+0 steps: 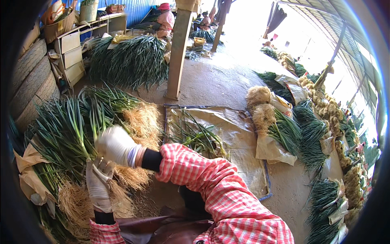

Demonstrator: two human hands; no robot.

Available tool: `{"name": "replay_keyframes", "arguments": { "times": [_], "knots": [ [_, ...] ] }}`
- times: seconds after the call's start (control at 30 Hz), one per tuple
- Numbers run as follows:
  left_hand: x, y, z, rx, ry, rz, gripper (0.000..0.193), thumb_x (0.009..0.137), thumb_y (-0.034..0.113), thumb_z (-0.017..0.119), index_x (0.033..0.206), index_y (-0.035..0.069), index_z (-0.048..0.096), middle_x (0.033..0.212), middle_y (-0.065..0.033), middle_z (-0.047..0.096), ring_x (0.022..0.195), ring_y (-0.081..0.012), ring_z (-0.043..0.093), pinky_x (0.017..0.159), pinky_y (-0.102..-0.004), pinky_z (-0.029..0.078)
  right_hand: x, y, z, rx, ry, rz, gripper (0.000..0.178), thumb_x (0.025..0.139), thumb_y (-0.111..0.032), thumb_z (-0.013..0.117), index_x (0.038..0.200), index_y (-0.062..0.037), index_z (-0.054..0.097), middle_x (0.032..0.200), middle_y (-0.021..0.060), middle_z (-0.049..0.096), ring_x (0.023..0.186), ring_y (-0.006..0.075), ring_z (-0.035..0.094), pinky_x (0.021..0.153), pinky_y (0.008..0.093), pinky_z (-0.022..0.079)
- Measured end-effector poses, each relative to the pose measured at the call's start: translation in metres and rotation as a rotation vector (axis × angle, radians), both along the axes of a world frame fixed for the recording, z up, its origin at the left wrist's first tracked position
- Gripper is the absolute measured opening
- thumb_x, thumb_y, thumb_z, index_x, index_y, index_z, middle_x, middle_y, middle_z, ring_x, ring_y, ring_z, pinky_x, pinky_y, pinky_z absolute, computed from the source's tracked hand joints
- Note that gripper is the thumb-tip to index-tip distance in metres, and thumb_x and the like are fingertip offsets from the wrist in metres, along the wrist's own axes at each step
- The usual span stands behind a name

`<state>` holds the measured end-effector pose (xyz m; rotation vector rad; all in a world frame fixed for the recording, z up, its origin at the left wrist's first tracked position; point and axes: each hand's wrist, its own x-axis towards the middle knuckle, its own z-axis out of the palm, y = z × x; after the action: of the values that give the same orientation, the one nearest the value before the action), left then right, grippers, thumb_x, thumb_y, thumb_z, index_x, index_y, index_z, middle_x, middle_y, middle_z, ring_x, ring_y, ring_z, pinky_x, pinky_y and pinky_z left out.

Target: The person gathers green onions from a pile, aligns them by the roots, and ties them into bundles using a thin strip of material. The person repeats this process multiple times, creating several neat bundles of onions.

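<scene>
My left hand, in a whitish glove, is closed round the pale lower stems of a few green onions; tan roots hang below the grip. Just above it is my right hand, in a white glove and smeared by motion. Its fingers look curled in against the stalks, but what they grip is hidden. Beneath and beyond both hands spreads a big heap of green onions, leaves pointing away and left. Bushy root ends lie to the right of the hands, and more roots lie beside my left wrist.
A brown sheet with loose green leaves lies right of the heap. Wrapped bundles line the right side. A post stands ahead. Stacked tyres are at the left, and a person in pink sits far back.
</scene>
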<state>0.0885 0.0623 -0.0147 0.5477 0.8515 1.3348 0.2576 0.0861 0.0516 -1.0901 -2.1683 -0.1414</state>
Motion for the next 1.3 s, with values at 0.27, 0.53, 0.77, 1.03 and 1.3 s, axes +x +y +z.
{"name": "replay_keyframes", "arguments": {
  "times": [0.27, 0.53, 0.77, 1.03, 1.3],
  "knots": [
    [-0.021, 0.005, -0.051, 0.171, 0.0, -0.293, 0.037, 0.098, 0.002, 0.046, 0.135, -0.001, 0.045, 0.122, -0.0096, 0.058, 0.106, -0.015, 0.057, 0.09, -0.0269, 0.048, -0.02, -0.024, -0.035, -0.278, -0.272, 0.116, 0.026, 0.069, -0.026, 0.07, 0.086, -0.0066, 0.073, 0.08, 0.0132, 0.069, 0.079, 0.0335, 0.068, 0.07, 0.0407, 0.053],
    [-0.015, -0.023, -0.035, 0.539, 0.33, -0.264, 0.042, 0.097, 0.005, 0.051, 0.138, -0.001, 0.041, 0.131, -0.0129, 0.054, 0.115, -0.0187, 0.056, 0.097, -0.0316, 0.048, 0.013, -0.01, -0.038, -0.826, 0.445, -0.06, 0.052, 0.09, -0.051, 0.061, 0.097, 0.0005, 0.067, 0.073, 0.0119, 0.066, 0.07, 0.0223, 0.064, 0.068, 0.036, 0.051],
    [-0.007, -0.04, -0.018, 0.377, 0.211, -0.302, 0.057, 0.102, 0.04, 0.043, 0.135, -0.006, 0.047, 0.137, -0.0169, 0.05, 0.124, -0.0255, 0.051, 0.106, -0.0372, 0.041, -0.01, 0.014, -0.097, -1.115, 0.927, 0.34, 0.04, 0.091, -0.044, 0.066, 0.099, -0.0054, 0.072, 0.081, 0.0, 0.067, 0.068, 0.0075, 0.059, 0.063, 0.0256, 0.05],
    [-0.016, -0.046, -0.002, 0.342, 0.157, -0.23, 0.049, 0.094, 0.031, 0.06, 0.131, -0.001, 0.052, 0.129, -0.0117, 0.057, 0.119, -0.0225, 0.054, 0.099, -0.0358, 0.045, 0.023, 0.004, -0.033, -1.026, 1.164, 0.128, 0.026, 0.094, -0.024, 0.06, 0.093, 0.0001, 0.071, 0.056, -0.0015, 0.053, 0.043, 0.0082, 0.044, 0.044, 0.0233, 0.037],
    [-0.011, -0.035, -0.007, -0.008, -0.044, -0.229, 0.031, 0.095, 0.024, 0.061, 0.113, -0.001, 0.062, 0.087, -0.0077, 0.066, 0.057, -0.0127, 0.062, 0.052, -0.0283, 0.057, 0.01, 0.017, -0.05, -1.3, 1.242, 0.169, 0.039, 0.094, -0.039, 0.063, 0.09, -0.0019, 0.073, 0.049, -0.0024, 0.049, 0.036, 0.0088, 0.039, 0.037, 0.0252, 0.031]
  ]
}}
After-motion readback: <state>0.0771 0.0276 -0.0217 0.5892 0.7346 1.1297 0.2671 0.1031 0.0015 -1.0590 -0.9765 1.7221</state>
